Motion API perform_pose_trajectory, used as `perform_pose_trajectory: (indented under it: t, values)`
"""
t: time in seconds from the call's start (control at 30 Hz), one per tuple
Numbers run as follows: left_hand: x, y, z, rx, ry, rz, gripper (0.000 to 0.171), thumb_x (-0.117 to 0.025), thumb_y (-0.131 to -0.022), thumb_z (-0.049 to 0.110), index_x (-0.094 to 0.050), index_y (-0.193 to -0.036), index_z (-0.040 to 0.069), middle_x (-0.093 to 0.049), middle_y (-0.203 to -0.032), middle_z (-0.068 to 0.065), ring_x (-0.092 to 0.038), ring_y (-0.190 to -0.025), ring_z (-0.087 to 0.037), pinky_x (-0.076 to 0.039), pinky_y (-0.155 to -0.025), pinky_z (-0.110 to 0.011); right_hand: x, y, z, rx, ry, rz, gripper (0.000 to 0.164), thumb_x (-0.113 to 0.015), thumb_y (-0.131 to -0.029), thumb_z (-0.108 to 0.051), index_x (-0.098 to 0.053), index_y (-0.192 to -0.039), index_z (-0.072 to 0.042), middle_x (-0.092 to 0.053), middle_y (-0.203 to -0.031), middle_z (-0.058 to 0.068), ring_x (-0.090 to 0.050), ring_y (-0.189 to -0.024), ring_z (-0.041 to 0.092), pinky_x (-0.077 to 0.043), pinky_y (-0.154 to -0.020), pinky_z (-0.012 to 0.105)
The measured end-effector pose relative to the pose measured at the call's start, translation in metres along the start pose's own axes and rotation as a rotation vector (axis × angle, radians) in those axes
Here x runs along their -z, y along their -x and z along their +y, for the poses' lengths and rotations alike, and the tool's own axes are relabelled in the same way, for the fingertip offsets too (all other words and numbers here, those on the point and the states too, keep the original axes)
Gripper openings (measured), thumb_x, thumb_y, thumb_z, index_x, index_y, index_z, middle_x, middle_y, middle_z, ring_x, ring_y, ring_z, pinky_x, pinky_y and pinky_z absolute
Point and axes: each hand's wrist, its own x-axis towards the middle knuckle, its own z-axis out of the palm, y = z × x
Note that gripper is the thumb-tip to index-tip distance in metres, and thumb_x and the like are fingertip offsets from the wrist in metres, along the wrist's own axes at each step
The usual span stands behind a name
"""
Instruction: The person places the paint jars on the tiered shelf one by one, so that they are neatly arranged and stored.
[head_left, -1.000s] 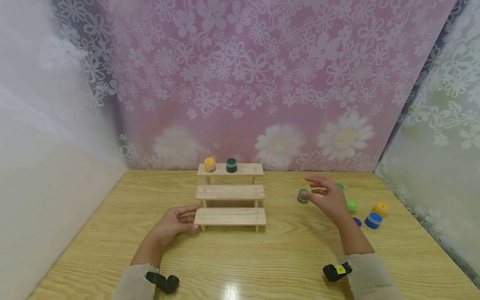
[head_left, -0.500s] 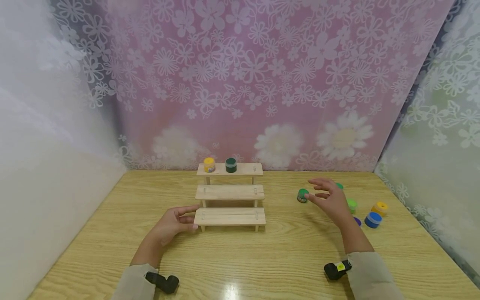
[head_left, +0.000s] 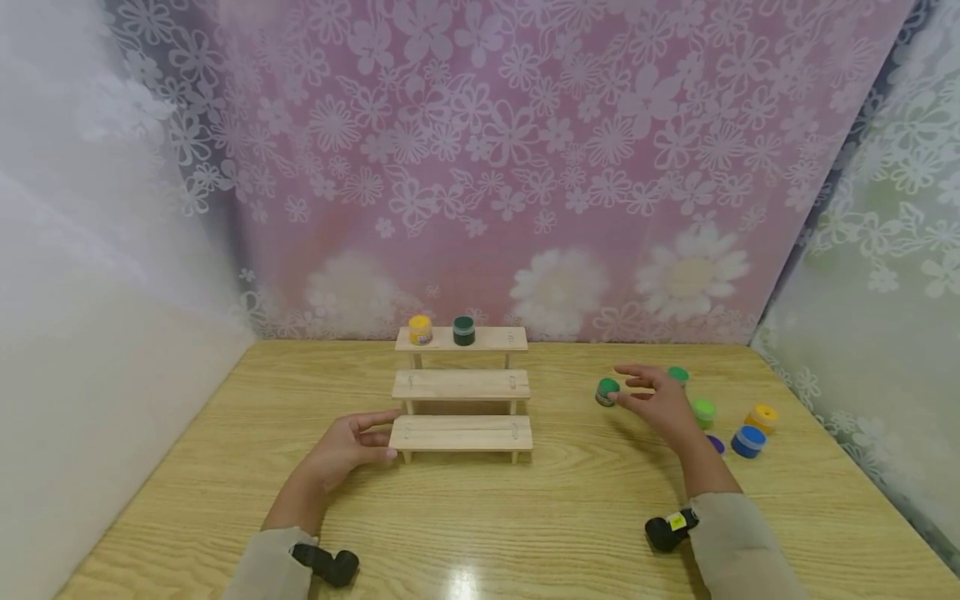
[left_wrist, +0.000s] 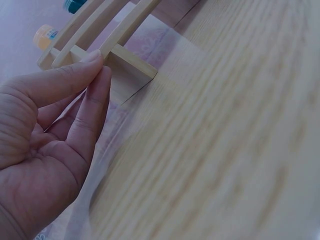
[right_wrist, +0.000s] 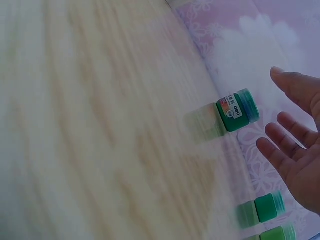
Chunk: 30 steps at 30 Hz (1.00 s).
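At the left end of the three-step wooden display stand point(head_left: 461, 433), my left hand point(head_left: 347, 450) pinches the lowest step. The left wrist view shows the thumb and fingertips point(left_wrist: 95, 75) meeting at the end of that step. My right hand point(head_left: 660, 408) is beside a small green paint jar point(right_wrist: 233, 112) that stands upright on the table. Its fingers are spread and hold nothing, with a gap to the jar in the right wrist view. A yellow paint jar point(head_left: 420, 330) and a dark green paint jar point(head_left: 463, 331) stand on the top step.
More paint jars stand at the right: a green one point(head_left: 678, 376), a light green one point(head_left: 703, 413), a yellow one point(head_left: 763, 418), a blue one point(head_left: 748, 441) and a purple one point(head_left: 717, 445), partly hidden by the right arm. A flowered backdrop point(head_left: 480, 167) rises behind the table point(head_left: 480, 517).
My right hand has shifted slightly, uncovering more of the green jar behind it. The left hand stays on the stand, and the jars stand where they were.
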Motion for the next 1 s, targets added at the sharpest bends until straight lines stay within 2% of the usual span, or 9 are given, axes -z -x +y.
perform_pose_trajectory:
  t: [0.33,0.47,0.73,1.0]
  values:
    - [0.001,-0.003,0.002,0.003,-0.014,0.006,0.070,-0.075,-0.082,-0.003,-0.043,-0.143,-0.006,-0.066,-0.113,-0.022,-0.067,-0.096,-0.022,-0.056,-0.079,-0.032,0.001,-0.008,0.008,-0.063,0.033,-0.041,0.060,-0.071,-0.092,-0.024,-0.048,-0.143,-0.005,-0.035,-0.145,0.026,-0.044,-0.125,0.050,-0.049,-0.091,0.054]
    - [0.001,-0.003,0.001,0.003,-0.015,0.007,0.069,-0.075,-0.082,-0.003,-0.043,-0.143,-0.006,-0.066,-0.112,-0.022,-0.067,-0.096,-0.022,-0.056,-0.078,-0.031,0.000,-0.013,0.012,-0.064,0.042,-0.056,0.061,-0.073,-0.090,-0.027,-0.049,-0.143,-0.007,-0.039,-0.144,0.026,-0.045,-0.125,0.047,-0.049,-0.089,0.055]
    - [0.001,-0.002,0.000,0.004,-0.017,0.008,0.070,-0.076,-0.082,-0.002,-0.043,-0.143,-0.005,-0.067,-0.111,-0.020,-0.067,-0.096,-0.021,-0.056,-0.078,-0.031,-0.004,-0.020,0.019,-0.101,-0.009,-0.098,0.065,-0.076,-0.088,-0.025,-0.049,-0.144,-0.006,-0.043,-0.143,0.025,-0.044,-0.127,0.044,-0.046,-0.095,0.056]
    - [0.001,-0.001,-0.001,-0.001,-0.005,0.007,0.071,-0.076,-0.081,-0.002,-0.043,-0.143,-0.006,-0.068,-0.110,-0.019,-0.068,-0.095,-0.020,-0.056,-0.077,-0.031,-0.006,-0.024,0.026,-0.117,-0.077,-0.099,0.061,-0.076,-0.087,-0.015,-0.051,-0.141,-0.002,-0.049,-0.140,0.022,-0.050,-0.122,0.041,-0.052,-0.089,0.042]
